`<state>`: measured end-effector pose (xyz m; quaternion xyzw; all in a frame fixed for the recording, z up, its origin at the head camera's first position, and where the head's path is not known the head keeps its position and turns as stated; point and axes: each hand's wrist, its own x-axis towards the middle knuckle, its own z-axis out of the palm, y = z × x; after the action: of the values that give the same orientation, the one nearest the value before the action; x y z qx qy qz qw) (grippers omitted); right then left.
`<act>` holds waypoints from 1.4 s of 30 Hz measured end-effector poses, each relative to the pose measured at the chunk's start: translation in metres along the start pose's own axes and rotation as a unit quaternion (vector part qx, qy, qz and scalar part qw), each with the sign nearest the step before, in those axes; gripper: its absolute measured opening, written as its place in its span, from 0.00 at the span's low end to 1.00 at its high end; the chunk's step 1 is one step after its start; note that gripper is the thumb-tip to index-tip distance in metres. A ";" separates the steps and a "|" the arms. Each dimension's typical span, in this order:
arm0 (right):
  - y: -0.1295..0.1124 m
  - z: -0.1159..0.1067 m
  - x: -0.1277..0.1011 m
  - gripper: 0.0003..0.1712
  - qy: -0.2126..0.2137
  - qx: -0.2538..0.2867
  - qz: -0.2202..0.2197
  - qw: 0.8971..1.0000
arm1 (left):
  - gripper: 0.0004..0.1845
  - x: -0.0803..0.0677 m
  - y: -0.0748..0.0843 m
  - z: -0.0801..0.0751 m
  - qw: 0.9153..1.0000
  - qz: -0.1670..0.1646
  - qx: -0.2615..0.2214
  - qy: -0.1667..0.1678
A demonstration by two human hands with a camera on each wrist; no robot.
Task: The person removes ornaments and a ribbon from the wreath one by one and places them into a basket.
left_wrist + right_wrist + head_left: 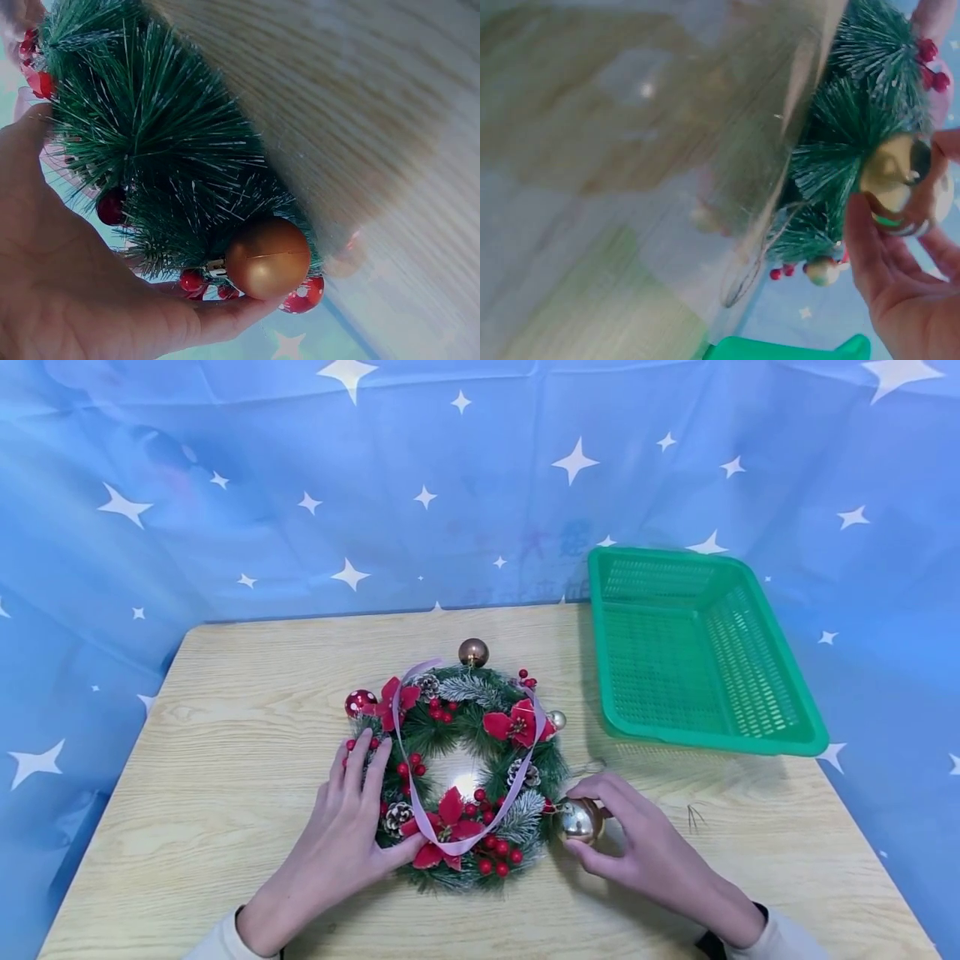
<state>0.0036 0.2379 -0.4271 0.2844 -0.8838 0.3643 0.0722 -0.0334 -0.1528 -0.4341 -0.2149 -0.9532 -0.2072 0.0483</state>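
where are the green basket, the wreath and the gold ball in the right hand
Green basket [720, 741]: head view, near rim
Wreath [437, 739]: head view, inner green needles
Gold ball [579, 821]: head view, shiny middle

"What place is this?"
"A screened-off craft corner, it seems: star-printed blue cloth [255, 535] hangs around a wood-grain table [247, 735] bearing a wreath [468, 689]."
"And beyond?"
"Can't tell."

Wreath [444, 739] from overhead, two close-ups

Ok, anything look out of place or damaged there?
A dark forked scrap lies loose on the table between the right hand and green basket, apart from the wreath; too small to identify. No damage stands out.
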 end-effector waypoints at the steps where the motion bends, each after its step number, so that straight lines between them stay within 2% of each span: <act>1: 0.000 -0.001 0.001 0.28 0.007 -0.004 0.000 1.000 | 0.68 0.001 -0.001 0.000 1.000 0.001 0.000 -0.001; 8: -0.002 -0.010 0.010 0.29 0.055 -0.017 -0.015 0.998 | 0.68 0.004 -0.003 -0.002 1.000 0.010 -0.007 -0.008; 16: -0.003 -0.019 0.021 0.30 0.066 -0.022 -0.004 0.998 | 0.67 0.005 -0.010 -0.001 0.999 0.027 -0.018 -0.014; 26: -0.009 -0.039 0.033 0.38 0.093 0.027 0.014 0.995 | 0.67 0.008 -0.016 -0.005 0.998 0.050 -0.030 -0.017; 30: -0.009 -0.043 0.036 0.37 0.106 0.057 0.032 0.992 | 0.68 0.007 -0.019 -0.008 0.998 0.053 -0.030 -0.023; 36: -0.001 -0.051 0.039 0.36 0.125 0.087 0.049 0.987 | 0.68 0.004 -0.022 -0.011 0.997 0.059 -0.031 -0.029; 42: 0.015 -0.062 0.040 0.35 0.154 0.082 0.060 0.983 | 0.70 0.006 -0.022 -0.011 0.997 0.065 -0.036 -0.032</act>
<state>-0.0423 0.2711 -0.3774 0.1766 -0.8448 0.4783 0.1623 -0.0483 -0.1732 -0.4314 -0.2844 -0.9301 -0.2312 0.0229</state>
